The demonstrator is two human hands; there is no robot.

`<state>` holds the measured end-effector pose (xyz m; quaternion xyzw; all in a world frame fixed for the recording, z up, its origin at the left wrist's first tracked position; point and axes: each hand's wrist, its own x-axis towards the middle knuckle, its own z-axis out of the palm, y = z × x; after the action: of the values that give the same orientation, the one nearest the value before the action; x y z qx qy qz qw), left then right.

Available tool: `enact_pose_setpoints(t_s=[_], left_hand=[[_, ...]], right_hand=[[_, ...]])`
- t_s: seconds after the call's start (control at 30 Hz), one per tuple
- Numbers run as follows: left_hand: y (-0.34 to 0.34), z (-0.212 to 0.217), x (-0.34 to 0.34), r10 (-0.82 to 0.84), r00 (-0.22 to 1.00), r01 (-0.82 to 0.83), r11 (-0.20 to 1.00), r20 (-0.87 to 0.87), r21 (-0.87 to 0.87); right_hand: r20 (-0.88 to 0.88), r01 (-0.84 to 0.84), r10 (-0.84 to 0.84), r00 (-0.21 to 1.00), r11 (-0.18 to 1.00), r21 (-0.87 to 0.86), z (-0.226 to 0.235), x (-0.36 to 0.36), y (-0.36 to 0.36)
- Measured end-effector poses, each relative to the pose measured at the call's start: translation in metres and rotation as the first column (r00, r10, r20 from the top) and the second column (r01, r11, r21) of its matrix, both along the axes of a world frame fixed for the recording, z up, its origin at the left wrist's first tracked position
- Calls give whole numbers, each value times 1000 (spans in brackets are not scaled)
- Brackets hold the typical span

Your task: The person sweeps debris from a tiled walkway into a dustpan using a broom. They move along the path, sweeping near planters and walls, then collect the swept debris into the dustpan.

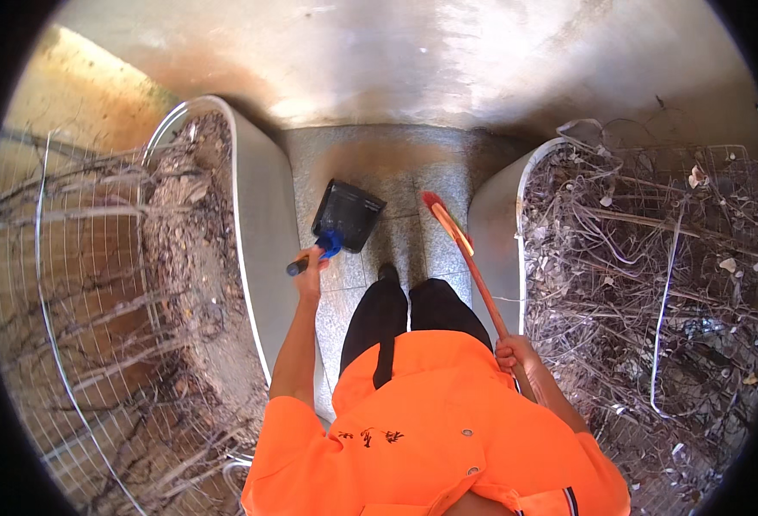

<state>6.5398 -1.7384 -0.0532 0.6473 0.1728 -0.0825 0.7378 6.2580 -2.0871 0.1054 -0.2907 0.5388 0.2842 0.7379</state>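
My left hand (310, 271) is closed around the handle of a black dustpan (350, 217) with a blue collar where handle meets pan. The pan is ahead of my feet, over the grey tiled floor; whether it touches the tiles I cannot tell. Near my right hip, my right hand (516, 351) grips the long reddish handle of a broom (472, 262). Its red head points away from me, toward the far wall, beside the right planter. Nothing can be made out in the pan.
Curved grey planters stand on both sides: the left planter (267, 215) holds soil and bare branches against a wire grid, the right planter (497, 211) a tangle of dry vines. A stained pale wall (379, 69) closes off the far end. Grey floor tiles (435, 172) run between.
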Motion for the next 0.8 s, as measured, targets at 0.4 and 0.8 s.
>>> enact_pose_setpoints(t_s=[0.4, 0.8], left_hand=[[-174, 15, 125, -54, 998, 58, 986, 28, -159], [-139, 26, 102, -25, 999, 24, 999, -35, -27]], right_hand=[[27, 284, -292, 956, 944, 168, 4, 30, -55], [17, 334, -365, 931, 870, 362, -28, 84, -136]])
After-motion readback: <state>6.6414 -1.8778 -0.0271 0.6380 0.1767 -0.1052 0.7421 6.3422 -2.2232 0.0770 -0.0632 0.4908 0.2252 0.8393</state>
